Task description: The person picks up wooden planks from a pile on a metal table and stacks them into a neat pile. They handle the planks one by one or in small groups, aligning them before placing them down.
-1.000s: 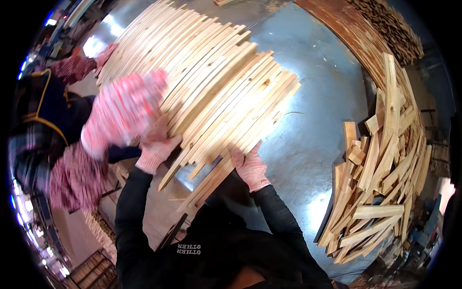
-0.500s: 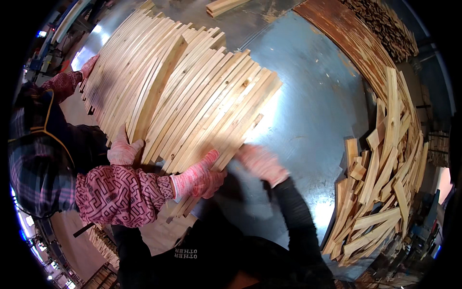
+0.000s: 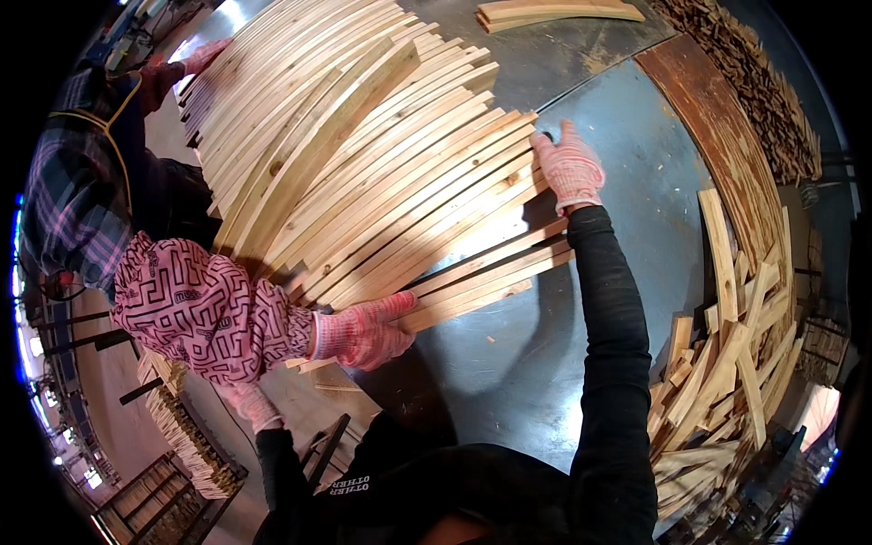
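Note:
A wide row of pale wooden strips [image 3: 391, 191] lies side by side on the metal table. My right hand [image 3: 570, 168], in a pink-and-white knitted glove, is at the strips' right ends, fingers apart and touching them. My left hand [image 3: 250, 404], gloved alike, is low at the left, off the strips; a co-worker's patterned pink sleeve [image 3: 204, 309] hides its fingers. The co-worker's near gloved hand [image 3: 368, 331] presses on the strips' near ends, and their far hand [image 3: 204, 56] is at the row's far left edge. Two thicker boards [image 3: 336, 136] lie across the row.
A heap of loose wood offcuts [image 3: 727, 363] lies at the right, beside a long brown worn board [image 3: 718, 136]. More strips [image 3: 554, 13] rest at the far side of the metal table [image 3: 618, 118]. Stacked wood [image 3: 186, 440] stands on a rack at lower left.
My right hand has moved up and away, to the strips' far right ends. My left hand has drawn back toward me from the boards. A few near strips now stand apart from the row.

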Motion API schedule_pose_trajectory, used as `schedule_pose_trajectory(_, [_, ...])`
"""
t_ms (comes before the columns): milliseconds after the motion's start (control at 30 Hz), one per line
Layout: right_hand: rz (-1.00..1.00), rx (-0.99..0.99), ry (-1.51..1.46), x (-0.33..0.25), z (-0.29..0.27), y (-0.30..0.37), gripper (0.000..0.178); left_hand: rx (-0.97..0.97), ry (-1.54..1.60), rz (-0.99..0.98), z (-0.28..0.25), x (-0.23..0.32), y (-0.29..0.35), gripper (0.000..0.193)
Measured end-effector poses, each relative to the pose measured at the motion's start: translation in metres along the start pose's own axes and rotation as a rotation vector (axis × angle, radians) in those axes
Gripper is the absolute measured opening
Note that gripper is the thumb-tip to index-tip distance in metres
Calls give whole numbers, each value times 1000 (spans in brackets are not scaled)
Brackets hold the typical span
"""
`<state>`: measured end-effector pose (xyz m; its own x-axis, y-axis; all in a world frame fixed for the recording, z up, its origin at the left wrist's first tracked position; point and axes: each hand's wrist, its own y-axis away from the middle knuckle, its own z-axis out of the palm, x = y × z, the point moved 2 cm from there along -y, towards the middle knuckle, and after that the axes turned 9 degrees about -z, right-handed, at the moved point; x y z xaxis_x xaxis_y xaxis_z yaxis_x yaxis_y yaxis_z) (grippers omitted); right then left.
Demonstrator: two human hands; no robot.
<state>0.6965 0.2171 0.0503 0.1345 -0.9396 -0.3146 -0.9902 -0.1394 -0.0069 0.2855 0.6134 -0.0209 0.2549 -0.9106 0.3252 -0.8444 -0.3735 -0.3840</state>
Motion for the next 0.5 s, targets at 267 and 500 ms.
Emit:
schedule_pose_trajectory(267, [127, -29, -154, 5, -8, -3, 70, 110, 807, -897, 17, -60, 67, 47])
schedule_pose_trajectory(500, [-138, -82, -1521, -64, -35, 18, 61, 131, 1105, -1052, 15, -37, 40, 51])
